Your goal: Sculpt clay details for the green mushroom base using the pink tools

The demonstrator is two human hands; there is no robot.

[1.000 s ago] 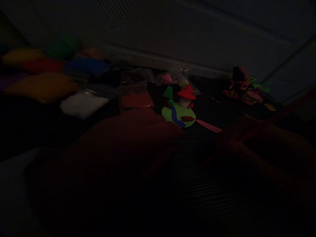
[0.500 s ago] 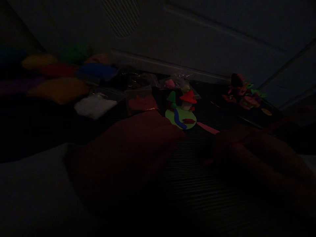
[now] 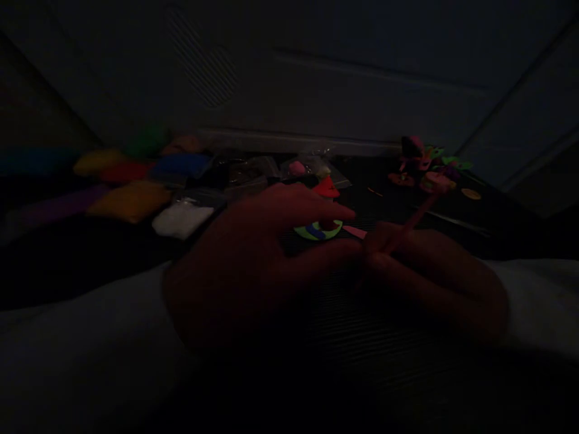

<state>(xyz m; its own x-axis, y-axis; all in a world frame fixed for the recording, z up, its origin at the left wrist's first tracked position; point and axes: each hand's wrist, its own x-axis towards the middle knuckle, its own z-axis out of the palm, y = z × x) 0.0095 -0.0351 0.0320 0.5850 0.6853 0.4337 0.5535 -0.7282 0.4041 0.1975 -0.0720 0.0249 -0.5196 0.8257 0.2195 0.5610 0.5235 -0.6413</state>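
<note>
Whitish left sleeve (image 3: 113, 325) and right sleeve (image 3: 538, 301), dimly lit
Both wrist-length; left hand (image 3: 253, 253) and right hand (image 3: 438, 277) bare.

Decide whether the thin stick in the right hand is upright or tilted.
Tilted: the thin stick slants up and to the right in the picture from where the right hand pinches it.

I am viewing a very dim exposure; the light source is lying out of view. My left hand (image 3: 248, 259) and right hand (image 3: 434, 277) are appearing as dull reddish, soft-edged shapes, and the pink stick (image 3: 414, 217) I am gripping is barely standing out. Below, the ridged surface (image 3: 362, 328) is dissolving into black. Clear plastic bags (image 3: 340, 177) are giving small glints, while colored packets (image 3: 131, 202) at left are blurring.
</note>
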